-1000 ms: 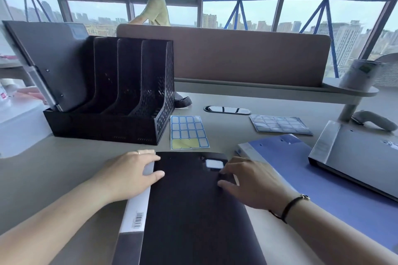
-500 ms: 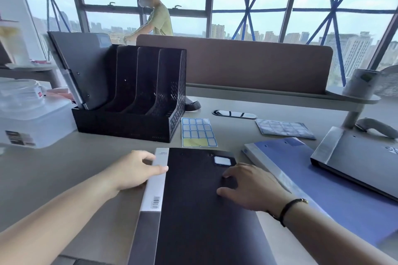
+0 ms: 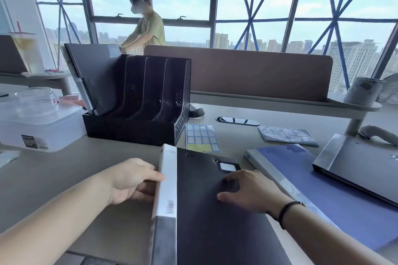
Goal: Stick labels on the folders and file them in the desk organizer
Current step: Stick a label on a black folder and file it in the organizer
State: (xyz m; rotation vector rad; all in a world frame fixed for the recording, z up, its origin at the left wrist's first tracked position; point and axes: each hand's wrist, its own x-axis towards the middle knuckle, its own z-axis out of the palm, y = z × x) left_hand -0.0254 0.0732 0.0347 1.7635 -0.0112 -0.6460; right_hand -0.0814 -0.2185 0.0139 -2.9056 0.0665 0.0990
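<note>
Office — desk (image 3: 64, 170), partition (image 3: 247, 71)

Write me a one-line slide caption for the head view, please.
Left hand grips the spine of the labelled black folder; right hand rests on its cover.

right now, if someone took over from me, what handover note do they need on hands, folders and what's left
Left hand grips the spine edge of the black folder; right hand rests flat on its cover, just below its stuck label.
Done: one dark folder stands in the leftmost slot of the desk organizer.
Left: file the black folder; the blue folder and grey folder lie on the desk to the right. Label sheet lies beside the organizer.
</note>
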